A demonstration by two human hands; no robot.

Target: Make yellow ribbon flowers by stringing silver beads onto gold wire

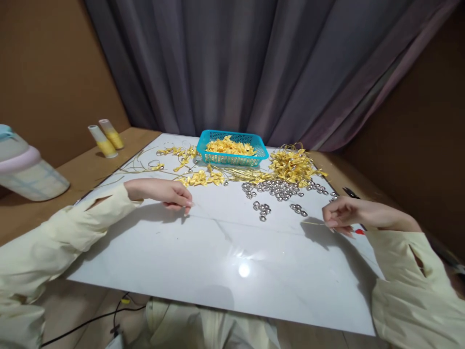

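Note:
My right hand (339, 214) is closed at the right side of the white tabletop, pinching a thin gold cord (313, 223) whose short visible length points left. Over the left part of the table, my left hand (177, 196) has its fingertips pressed together; what they hold, if anything, is too fine to make out. A faint line runs across the surface between the hands, and I cannot tell whether it is cord, shadow or marbling. Several yellow ribbon bows (201, 178) lie just beyond my left hand. Small silver bell-like pieces (281, 190) are scattered left of and beyond my right hand.
A blue basket (264, 154) of yellow bows stands at the back. Beside it are a bow bundle (292, 165) and gold cords (243, 174). Two yellow thread spools (105, 141) and a large tumbler (34, 169) stand left. Black-handled pliers or scissors (350, 193) lie right.

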